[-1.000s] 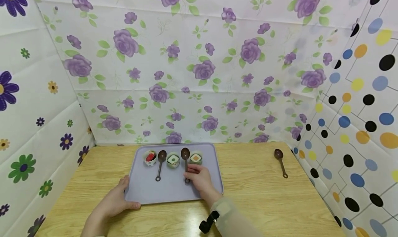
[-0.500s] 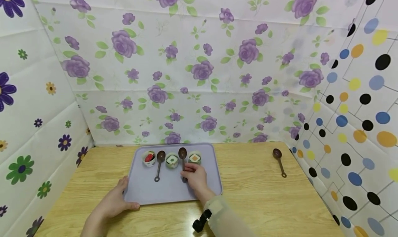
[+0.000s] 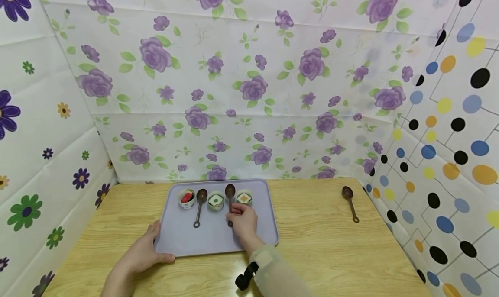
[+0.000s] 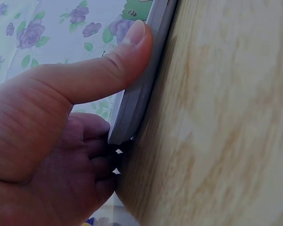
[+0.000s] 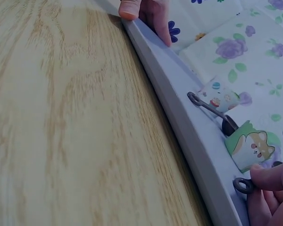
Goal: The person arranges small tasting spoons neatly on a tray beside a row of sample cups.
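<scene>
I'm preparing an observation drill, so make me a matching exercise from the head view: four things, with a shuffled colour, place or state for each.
Things
1. Tray
2. Leftmost cup
3. Middle spoon
4. Rightmost spoon

Descriptions
A. Off the tray, toward the right side of the table
B. Pale purple
C. Held in the right grip
D. Red on top

Right pairs: 1-B, 2-D, 3-C, 4-A

Head view bright — wrist views dimmer
</scene>
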The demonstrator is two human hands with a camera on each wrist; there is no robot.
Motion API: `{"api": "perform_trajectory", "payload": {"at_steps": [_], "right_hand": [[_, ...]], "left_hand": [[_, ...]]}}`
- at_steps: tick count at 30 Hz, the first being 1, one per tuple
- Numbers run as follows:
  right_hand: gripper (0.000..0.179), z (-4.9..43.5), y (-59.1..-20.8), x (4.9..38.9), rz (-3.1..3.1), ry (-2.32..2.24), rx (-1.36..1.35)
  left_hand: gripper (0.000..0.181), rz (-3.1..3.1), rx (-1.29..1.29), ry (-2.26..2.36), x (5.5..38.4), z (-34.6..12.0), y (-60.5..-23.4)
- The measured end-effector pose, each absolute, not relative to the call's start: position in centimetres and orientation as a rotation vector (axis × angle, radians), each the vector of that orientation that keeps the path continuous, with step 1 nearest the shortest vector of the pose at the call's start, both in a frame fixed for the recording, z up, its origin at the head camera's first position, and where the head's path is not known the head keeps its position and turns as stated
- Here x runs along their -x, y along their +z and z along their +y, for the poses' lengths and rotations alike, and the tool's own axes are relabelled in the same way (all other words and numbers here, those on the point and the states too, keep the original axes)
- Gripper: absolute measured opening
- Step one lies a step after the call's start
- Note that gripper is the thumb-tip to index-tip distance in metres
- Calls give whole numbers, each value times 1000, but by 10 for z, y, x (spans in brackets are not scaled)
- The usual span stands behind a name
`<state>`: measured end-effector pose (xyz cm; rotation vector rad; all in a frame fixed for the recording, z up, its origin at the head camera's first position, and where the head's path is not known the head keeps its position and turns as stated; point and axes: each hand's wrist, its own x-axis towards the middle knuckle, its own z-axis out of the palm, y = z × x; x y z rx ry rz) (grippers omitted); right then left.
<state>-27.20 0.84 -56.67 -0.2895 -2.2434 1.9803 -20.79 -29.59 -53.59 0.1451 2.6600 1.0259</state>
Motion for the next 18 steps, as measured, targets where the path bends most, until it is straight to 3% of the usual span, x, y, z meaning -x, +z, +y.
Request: {"api": "perform_trajectory", "payload": {"at_steps": [18], "right_hand": [[27,-2,-564,272,-2434,1629,243]], "left_hand": [[149,2662,-135,1008,210,-298,-541]]}}
